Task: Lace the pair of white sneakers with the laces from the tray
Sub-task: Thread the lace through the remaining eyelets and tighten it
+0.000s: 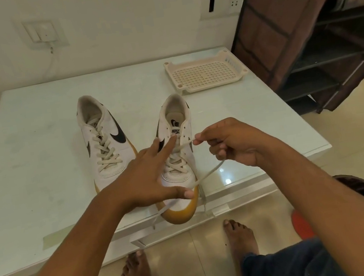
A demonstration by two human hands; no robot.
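In the head view, the near sneaker (177,174) lies on the desk (37,159) with its tan toe poking over the front edge. It is laced through its lower eyelets and still open at the top. The second sneaker (104,144) stands just to its left, laced to the top as far as I can tell, and the tray (204,73) sits beyond it to the right. The left hand (149,176) lies spread over the near sneaker, forefinger pressing beside the tongue label and thumb down at the toe. The right hand (231,144), just right of the sneaker, pinches the lace (184,145) near its end between fingertips, and the strand runs taut to an upper eyelet. A second strand runs from below this hand across the toe and hangs over the desk edge. The step looks like drawing the lace through an upper eyelet. To do it well, hold the tongue flat with the forefinger, pull sideways and evenly until the slack goes, keep the lace untwisted, and mind that the sneaker does not slide off the edge.
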